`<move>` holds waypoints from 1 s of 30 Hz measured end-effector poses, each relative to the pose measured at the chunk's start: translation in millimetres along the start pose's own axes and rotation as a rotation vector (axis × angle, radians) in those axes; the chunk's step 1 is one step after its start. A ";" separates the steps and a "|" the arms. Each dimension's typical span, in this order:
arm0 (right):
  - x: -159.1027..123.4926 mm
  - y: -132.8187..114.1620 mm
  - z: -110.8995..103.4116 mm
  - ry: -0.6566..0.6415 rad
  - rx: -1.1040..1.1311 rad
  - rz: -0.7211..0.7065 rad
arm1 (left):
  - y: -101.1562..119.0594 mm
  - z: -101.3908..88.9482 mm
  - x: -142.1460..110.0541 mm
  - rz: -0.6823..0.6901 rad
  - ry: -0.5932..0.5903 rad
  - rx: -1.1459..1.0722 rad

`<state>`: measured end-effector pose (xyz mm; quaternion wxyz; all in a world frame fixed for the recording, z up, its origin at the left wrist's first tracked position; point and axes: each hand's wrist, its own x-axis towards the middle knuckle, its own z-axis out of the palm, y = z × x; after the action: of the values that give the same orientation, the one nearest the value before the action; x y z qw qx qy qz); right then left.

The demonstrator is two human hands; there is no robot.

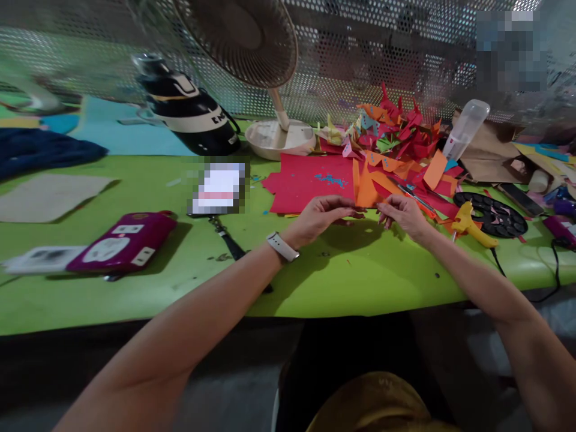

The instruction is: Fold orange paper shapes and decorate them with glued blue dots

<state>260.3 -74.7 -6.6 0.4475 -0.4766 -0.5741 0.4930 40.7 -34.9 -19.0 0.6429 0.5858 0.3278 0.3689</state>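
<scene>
Between my two hands is a piece of folded orange paper, its tall points rising above my fingers. My left hand, with a pale watch strap at the wrist, pinches its lower left edge. The lower right corner is pinched by the thumb and fingers of my right hand. Behind the left hand lie red paper sheets with small blue bits scattered on top. Just beyond the right hand are a pair of scissors and loose orange paper pieces, partly overlapping.
A heap of folded colored paper lies at the back, beside a clear bottle. A yellow glue gun and black round tray sit right. Leftward are a phone, purple pouch, dark flask and fan.
</scene>
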 end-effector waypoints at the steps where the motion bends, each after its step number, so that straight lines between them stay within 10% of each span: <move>1: -0.8 -0.5 0.8 -0.005 -0.014 -0.007 | 0.7 -0.9 0.6 -0.030 -0.008 -0.057; 18: -5.4 -6.1 -12.8 0.005 -0.162 -0.091 | 11.7 -2.6 -5.3 -0.219 0.034 -0.089; 23: 1.6 -15.5 -49.4 0.288 -0.833 -0.008 | 9.1 -7.6 -2.3 -0.247 0.057 -0.118; 30: -2.2 -11.3 -56.3 0.018 -1.255 0.110 | 3.2 -12.6 0.2 -0.278 0.085 -0.120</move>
<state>314.9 -69.8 10.9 0.0614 -0.6815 -0.7248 0.0802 29.7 -28.2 -17.1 0.7073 0.4791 0.4100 0.3196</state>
